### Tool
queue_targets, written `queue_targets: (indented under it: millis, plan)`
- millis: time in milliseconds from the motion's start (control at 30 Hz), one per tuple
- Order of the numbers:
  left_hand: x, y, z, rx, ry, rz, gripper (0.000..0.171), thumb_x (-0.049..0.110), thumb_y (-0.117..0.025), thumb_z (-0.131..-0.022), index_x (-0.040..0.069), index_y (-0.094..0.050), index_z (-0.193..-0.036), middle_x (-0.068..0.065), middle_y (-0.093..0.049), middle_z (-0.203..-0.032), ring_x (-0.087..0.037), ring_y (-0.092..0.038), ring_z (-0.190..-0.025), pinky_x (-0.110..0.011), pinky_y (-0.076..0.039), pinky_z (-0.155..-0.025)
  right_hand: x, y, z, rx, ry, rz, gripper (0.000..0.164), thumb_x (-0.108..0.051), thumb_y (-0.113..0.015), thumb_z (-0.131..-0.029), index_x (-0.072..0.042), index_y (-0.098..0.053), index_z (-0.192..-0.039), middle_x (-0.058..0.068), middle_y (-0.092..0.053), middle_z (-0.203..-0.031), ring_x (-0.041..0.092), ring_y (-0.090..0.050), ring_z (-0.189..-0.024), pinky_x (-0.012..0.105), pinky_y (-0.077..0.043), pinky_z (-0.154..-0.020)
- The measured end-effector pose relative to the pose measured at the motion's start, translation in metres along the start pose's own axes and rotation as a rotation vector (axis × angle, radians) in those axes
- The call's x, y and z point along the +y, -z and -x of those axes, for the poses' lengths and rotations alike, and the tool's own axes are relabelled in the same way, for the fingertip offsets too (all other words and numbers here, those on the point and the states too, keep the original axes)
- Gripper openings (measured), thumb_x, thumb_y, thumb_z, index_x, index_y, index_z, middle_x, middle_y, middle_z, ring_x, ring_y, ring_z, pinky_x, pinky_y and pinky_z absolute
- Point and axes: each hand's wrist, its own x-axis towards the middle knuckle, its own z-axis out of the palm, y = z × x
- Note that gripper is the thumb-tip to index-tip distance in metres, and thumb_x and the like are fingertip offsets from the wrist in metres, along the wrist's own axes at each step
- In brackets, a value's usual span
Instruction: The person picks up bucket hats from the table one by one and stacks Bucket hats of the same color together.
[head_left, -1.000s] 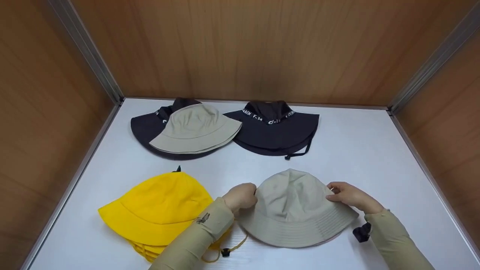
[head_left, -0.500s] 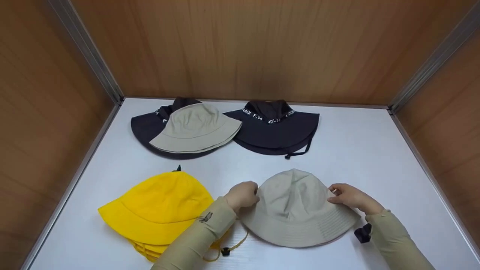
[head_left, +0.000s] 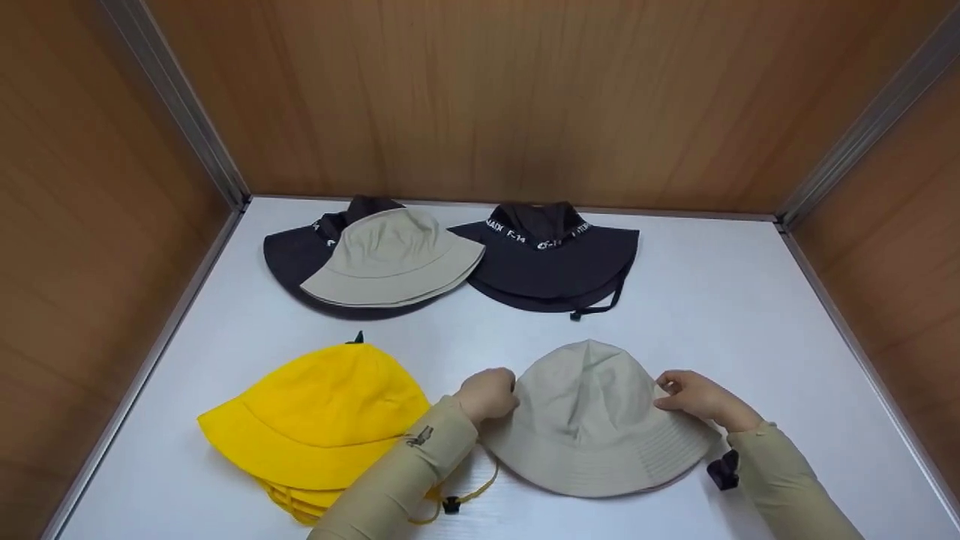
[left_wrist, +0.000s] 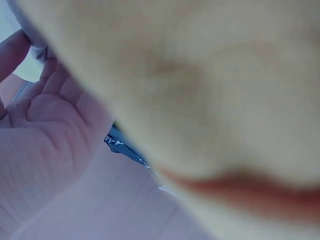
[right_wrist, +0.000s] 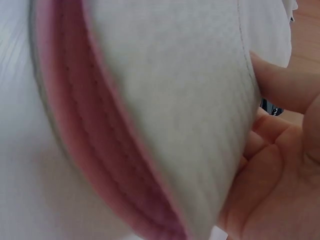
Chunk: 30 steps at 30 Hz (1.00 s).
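Note:
A pale beige bucket hat [head_left: 581,420] lies on the white table at front right, crown away from me. My left hand [head_left: 487,394] grips its left side where crown meets brim. On the opposite side, my right hand [head_left: 697,397] pinches the cloth between thumb and fingers. The right wrist view shows the stitched brim [right_wrist: 175,100] up close, with a pink underside [right_wrist: 85,115] below it. Blurred pale cloth [left_wrist: 200,90] covers much of the left wrist view and hides part of the left hand [left_wrist: 55,120].
Left of the hands sits a stack of yellow bucket hats [head_left: 330,420] with a cord and black toggle [head_left: 451,505]. Farther back, another beige hat [head_left: 394,259] overlaps a dark hat [head_left: 289,259], beside a lettered dark hat [head_left: 551,262]. Wooden walls [head_left: 510,97] enclose the table.
Both hands and the beige hat between them have shifted only very slightly, a little to the right. The other hats lie as before.

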Motion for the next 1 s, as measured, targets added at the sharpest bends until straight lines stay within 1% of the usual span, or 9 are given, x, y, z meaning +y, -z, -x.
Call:
queue_targets:
  millis: [67,200,300,367,467,567,733,900,1000]
  plan:
    - [0.000,-0.002,0.001,0.006,-0.003,-0.007,0.014,0.010,-0.060,-0.086,0.000,-0.065,-0.094,-0.008,-0.063,-0.081,-0.019,-0.051,-0.069,-0.037,-0.051,-0.073,0.000,-0.001,0.000,0.011,0.005,0.005,0.026,-0.016,-0.067,-0.085,0.002,-0.058,-0.102,0.007,-0.053,-0.088,0.022,-0.048,-0.082,0.035,-0.042,-0.072]
    - [0.000,-0.003,0.003,0.031,-0.014,-0.023,0.012,0.009,-0.060,-0.083,0.000,-0.065,-0.090,-0.008,-0.061,-0.076,-0.019,-0.050,-0.066,-0.037,-0.051,-0.069,-0.003,-0.004,0.002,0.045,0.023,0.031,0.024,-0.017,-0.067,-0.085,0.002,-0.057,-0.097,0.007,-0.051,-0.084,0.021,-0.047,-0.078,0.034,-0.041,-0.067]
    - [0.001,-0.003,0.003,0.043,-0.014,-0.025,0.013,0.012,-0.062,-0.084,0.001,-0.064,-0.091,-0.008,-0.061,-0.077,-0.019,-0.050,-0.066,-0.037,-0.050,-0.069,-0.004,-0.005,0.003,0.072,0.023,0.043,0.021,-0.016,-0.068,-0.085,0.000,-0.056,-0.093,0.005,-0.050,-0.079,0.020,-0.047,-0.073,0.031,-0.039,-0.062]
    - [0.001,-0.002,0.003,0.046,-0.020,-0.033,0.013,0.013,-0.063,-0.084,0.002,-0.063,-0.090,-0.007,-0.060,-0.076,-0.019,-0.049,-0.066,-0.036,-0.050,-0.068,-0.004,-0.005,0.003,0.081,0.027,0.049,0.021,-0.016,-0.068,-0.084,0.000,-0.057,-0.091,0.005,-0.050,-0.078,0.020,-0.047,-0.072,0.031,-0.040,-0.062]
    - [0.001,0.000,0.004,0.047,-0.026,-0.029,0.014,0.015,-0.064,-0.085,0.002,-0.062,-0.090,-0.007,-0.059,-0.076,-0.019,-0.049,-0.066,-0.036,-0.049,-0.067,-0.003,-0.004,0.004,0.085,0.030,0.058,0.023,-0.018,-0.068,-0.085,0.001,-0.058,-0.093,0.007,-0.053,-0.081,0.020,-0.049,-0.074,0.033,-0.042,-0.063]
    - [0.002,0.001,0.006,0.041,-0.024,-0.005,0.014,0.015,-0.064,-0.084,0.002,-0.062,-0.090,-0.006,-0.059,-0.076,-0.019,-0.049,-0.066,-0.035,-0.048,-0.065,-0.002,-0.003,0.005,0.088,0.030,0.063,0.026,-0.021,-0.067,-0.085,0.001,-0.059,-0.095,0.010,-0.056,-0.086,0.021,-0.051,-0.077,0.035,-0.044,-0.065]
    - [0.003,0.003,0.009,0.047,-0.028,0.017,0.014,0.015,-0.065,-0.084,0.003,-0.061,-0.090,-0.007,-0.059,-0.075,-0.019,-0.050,-0.066,-0.034,-0.049,-0.064,-0.002,-0.001,0.005,0.088,0.032,0.039,0.026,-0.023,-0.066,-0.087,0.001,-0.059,-0.096,0.009,-0.057,-0.085,0.020,-0.051,-0.075,0.033,-0.043,-0.064]
    - [0.005,0.004,0.011,0.090,-0.047,-0.029,0.018,0.015,-0.065,-0.084,0.001,-0.062,-0.096,-0.009,-0.060,-0.078,-0.019,-0.050,-0.066,-0.034,-0.049,-0.065,-0.006,0.000,0.008,0.103,0.026,0.010,0.023,-0.022,-0.065,-0.088,-0.001,-0.059,-0.094,0.008,-0.060,-0.084,0.019,-0.053,-0.076,0.032,-0.043,-0.065]
    - [0.006,0.002,0.013,0.128,-0.081,-0.087,0.020,0.016,-0.065,-0.085,0.000,-0.062,-0.097,-0.009,-0.061,-0.077,-0.019,-0.049,-0.066,-0.034,-0.048,-0.063,-0.011,0.000,0.011,0.137,0.036,0.012,0.019,-0.020,-0.064,-0.088,-0.002,-0.059,-0.092,0.007,-0.059,-0.083,0.018,-0.051,-0.074,0.031,-0.042,-0.064]
